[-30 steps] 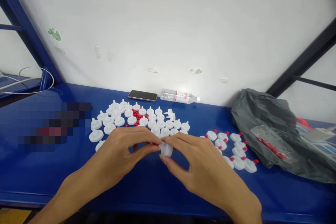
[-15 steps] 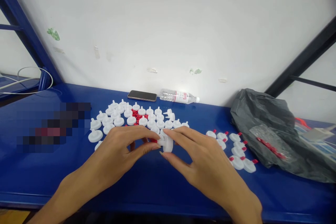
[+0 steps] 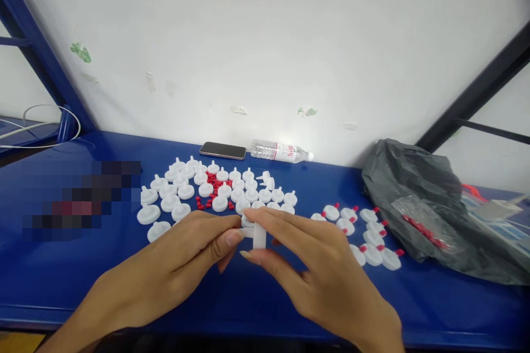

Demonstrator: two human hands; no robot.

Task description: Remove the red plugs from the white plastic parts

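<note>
My right hand [image 3: 323, 270] grips a white nozzle cap [image 3: 259, 237] by its wide round base, which is turned on its side with the nozzle pointing left. My left hand [image 3: 174, 270] is closed in a pinch at the nozzle's tip, thumb on the near side. The small red tip cap between these fingers is hidden now; it showed half a second ago. Beyond my hands, several white nozzle caps [image 3: 169, 202] stand with bare nozzles up around a scatter of red tip caps [image 3: 215, 183]. To the right lie several white caps fitted with red tips [image 3: 373, 254].
A phone [image 3: 222, 150] and a clear plastic bottle [image 3: 281, 151] lie along the wall. On the right, a dark plastic bag [image 3: 414, 187] carries a clear bag of red pieces [image 3: 426, 231]. A blurred-out patch [image 3: 78, 204] covers something on the left of the blue table [image 3: 232, 309].
My left hand has rolled over, thumb now along the nozzle, and the red tip has gone out of sight in its fingers. The white cap has turned edge-on and shifted slightly down.
</note>
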